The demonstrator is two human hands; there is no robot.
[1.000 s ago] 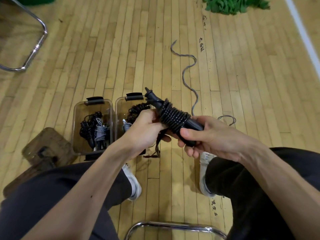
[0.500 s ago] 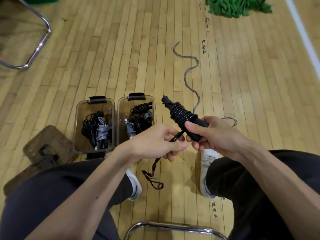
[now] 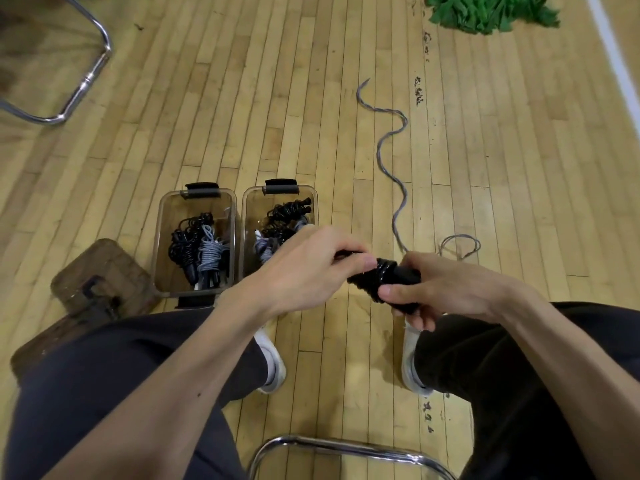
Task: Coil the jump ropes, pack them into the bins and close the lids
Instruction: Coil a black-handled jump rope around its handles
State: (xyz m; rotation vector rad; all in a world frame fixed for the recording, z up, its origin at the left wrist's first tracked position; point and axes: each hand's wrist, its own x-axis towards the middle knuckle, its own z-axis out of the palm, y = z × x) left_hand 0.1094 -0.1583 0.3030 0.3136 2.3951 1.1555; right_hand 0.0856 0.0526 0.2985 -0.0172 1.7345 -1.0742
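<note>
A person sits on a chair and looks down at a wooden floor (image 3: pixel 242 98), with both forearms reaching forward over dark trousers.

The right hand (image 3: pixel 446 289) grips a black jump rope (image 3: pixel 388 277) that is wound into a tight bundle. Its fingers curl under the bundle and its thumb presses on top. The left hand (image 3: pixel 311 268) meets the bundle's left end, with its fingers curled and its fingertips pinching a dark piece of the same rope. The bundle is held in the air between the knees, just right of the bins.

Two clear bins stand side by side on the floor ahead of the left knee, both open. The left bin (image 3: pixel 160 244) holds a black coiled rope and a grey one. The left hand partly hides the right bin (image 3: pixel 249 209), which holds more black and grey coils. Two lids (image 3: pixel 104 265) lie on the floor just left of the bins.

A grey rope (image 3: pixel 394 161) snakes loose across the floor beyond the hands. White shoes (image 3: pixel 273 365) rest on the floor below. A green pile (image 3: pixel 485 12) lies at the far right, and a metal chair frame (image 3: pixel 86 81) at the far left.
</note>
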